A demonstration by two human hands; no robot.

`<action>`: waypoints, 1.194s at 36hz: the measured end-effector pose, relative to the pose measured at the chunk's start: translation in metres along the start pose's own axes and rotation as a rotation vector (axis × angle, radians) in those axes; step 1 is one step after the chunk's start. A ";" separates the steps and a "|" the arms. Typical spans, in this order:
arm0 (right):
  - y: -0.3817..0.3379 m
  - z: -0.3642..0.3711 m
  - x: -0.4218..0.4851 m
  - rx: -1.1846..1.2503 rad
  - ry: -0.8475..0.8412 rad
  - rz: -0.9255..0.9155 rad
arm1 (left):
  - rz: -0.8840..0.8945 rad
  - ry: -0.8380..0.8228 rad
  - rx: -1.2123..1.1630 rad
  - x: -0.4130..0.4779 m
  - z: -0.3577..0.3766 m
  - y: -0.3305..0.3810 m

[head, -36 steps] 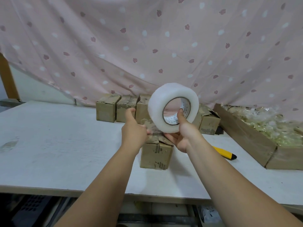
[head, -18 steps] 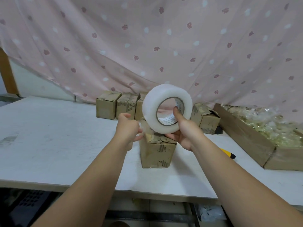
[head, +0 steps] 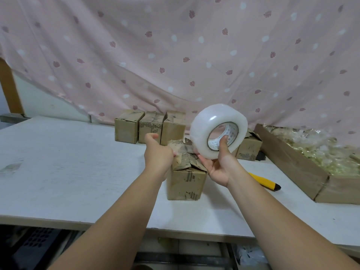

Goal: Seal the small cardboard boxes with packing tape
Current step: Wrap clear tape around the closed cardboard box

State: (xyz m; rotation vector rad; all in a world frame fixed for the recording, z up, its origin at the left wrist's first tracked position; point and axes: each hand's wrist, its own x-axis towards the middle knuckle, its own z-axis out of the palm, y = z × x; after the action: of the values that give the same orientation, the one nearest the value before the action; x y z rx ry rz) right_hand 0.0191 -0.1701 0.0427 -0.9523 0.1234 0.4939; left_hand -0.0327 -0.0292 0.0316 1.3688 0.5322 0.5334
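A small worn cardboard box (head: 187, 184) stands in the middle of the white table, its top flaps ragged and uneven. My right hand (head: 220, 166) holds a large roll of clear packing tape (head: 206, 123) just above the box's right side, thumb inside the core and fingers under the rim. My left hand (head: 156, 152) hovers at the top left edge of the box with its fingers pinched together, apparently on the tape's loose end. The clear strip between hand and roll is hard to make out.
Three more small boxes (head: 150, 127) line the back of the table, and another (head: 250, 149) sits behind the roll. A yellow utility knife (head: 263, 181) lies right of my wrist. A long cardboard tray (head: 292, 162) of plastic-wrapped items fills the right side. A pink curtain (head: 175, 55) hangs behind.
My right hand has carried the roll to the right, away from my left hand. My left hand has left the roll and stays by the box's top left with pinched fingers.
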 end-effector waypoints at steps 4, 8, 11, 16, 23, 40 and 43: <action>-0.004 0.002 0.000 -0.029 -0.003 0.006 | 0.010 0.004 0.030 0.001 -0.001 0.000; -0.011 0.006 -0.002 -0.096 0.015 -0.016 | -0.011 0.002 0.016 0.002 -0.004 0.000; -0.016 0.008 -0.002 -0.230 0.004 -0.051 | -0.025 0.007 -0.028 0.000 -0.006 -0.001; -0.019 0.011 -0.001 -0.386 -0.026 -0.092 | -0.054 0.023 -0.100 -0.002 -0.008 -0.005; -0.013 0.017 -0.001 -0.503 0.021 -0.198 | -0.043 0.020 -0.164 -0.006 -0.010 -0.009; -0.012 0.021 -0.003 -0.489 0.061 -0.186 | -0.066 0.058 -0.165 -0.007 -0.010 -0.011; -0.012 0.021 -0.003 -0.484 0.068 -0.188 | -0.105 0.053 -0.211 -0.006 -0.012 -0.006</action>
State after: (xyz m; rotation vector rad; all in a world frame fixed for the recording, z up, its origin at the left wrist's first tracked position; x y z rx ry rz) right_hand 0.0191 -0.1601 0.0649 -1.4404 -0.0282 0.3204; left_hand -0.0447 -0.0249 0.0247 1.1227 0.5718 0.5258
